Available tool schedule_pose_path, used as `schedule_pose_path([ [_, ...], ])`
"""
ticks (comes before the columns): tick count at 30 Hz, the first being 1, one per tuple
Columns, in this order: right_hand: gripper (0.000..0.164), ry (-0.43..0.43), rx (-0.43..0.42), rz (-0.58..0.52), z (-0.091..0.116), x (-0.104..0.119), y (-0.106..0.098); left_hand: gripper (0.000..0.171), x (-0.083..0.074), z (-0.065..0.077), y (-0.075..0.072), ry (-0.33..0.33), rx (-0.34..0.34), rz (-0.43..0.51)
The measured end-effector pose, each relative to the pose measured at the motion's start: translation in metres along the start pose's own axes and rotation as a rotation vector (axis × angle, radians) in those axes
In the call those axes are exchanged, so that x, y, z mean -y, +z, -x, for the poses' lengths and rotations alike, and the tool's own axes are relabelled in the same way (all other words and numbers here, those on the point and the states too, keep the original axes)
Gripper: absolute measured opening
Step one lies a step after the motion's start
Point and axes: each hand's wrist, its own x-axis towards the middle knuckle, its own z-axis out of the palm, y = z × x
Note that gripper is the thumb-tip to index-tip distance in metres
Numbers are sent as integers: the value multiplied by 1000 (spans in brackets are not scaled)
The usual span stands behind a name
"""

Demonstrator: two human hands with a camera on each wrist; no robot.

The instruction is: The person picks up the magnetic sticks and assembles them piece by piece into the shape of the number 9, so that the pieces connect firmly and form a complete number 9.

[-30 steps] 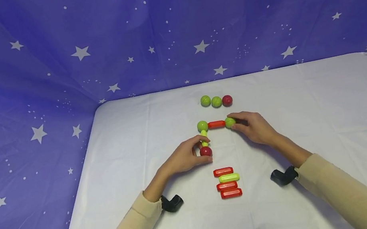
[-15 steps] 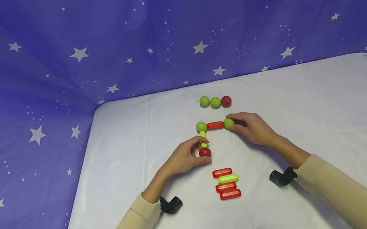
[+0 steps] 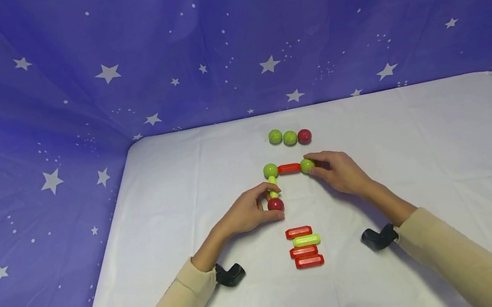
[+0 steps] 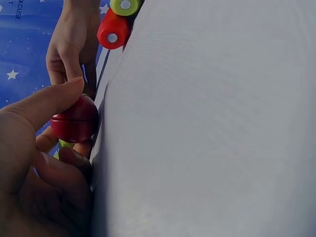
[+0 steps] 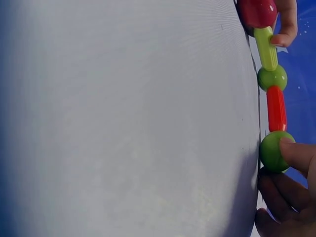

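Observation:
An L-shaped chain of balls and rods lies on the white cloth. Its corner is a green ball (image 3: 270, 170), from which a red rod (image 3: 289, 168) runs right to another green ball (image 5: 275, 151). A yellow-green rod (image 5: 266, 48) leads from the corner toward the person and ends at a red ball (image 4: 75, 119). My left hand (image 3: 248, 210) holds that red ball, thumb on its near side and fingers by the yellow-green rod. With thumb and fingers, my right hand (image 3: 341, 171) pinches the green ball at the chain's right end, partly hiding it.
Behind the chain, two loose green balls (image 3: 289, 138) and a red ball (image 3: 304, 136) sit in a row. Several loose rods (image 3: 309, 261), red and yellow-green, are stacked side by side in front. A starry blue cloth (image 3: 208, 45) rises behind the table and at its sides.

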Motion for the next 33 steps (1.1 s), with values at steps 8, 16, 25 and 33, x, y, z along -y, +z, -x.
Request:
schedule_pose_path([
  [8,54,-13,-15,-52,1,-1,-6,48,2,0,-1,4,12,22],
  [16,47,-21,-26,-80,15,5,-9,49,4,0,-2,4,14,52],
  [25,42,-55,-92,-55,31,20,-1,50,4,0,-1,-12,19,70],
  [33,44,-19,-59,-67,29,18,-1,50,4,1,-2,-6,22,87],
])
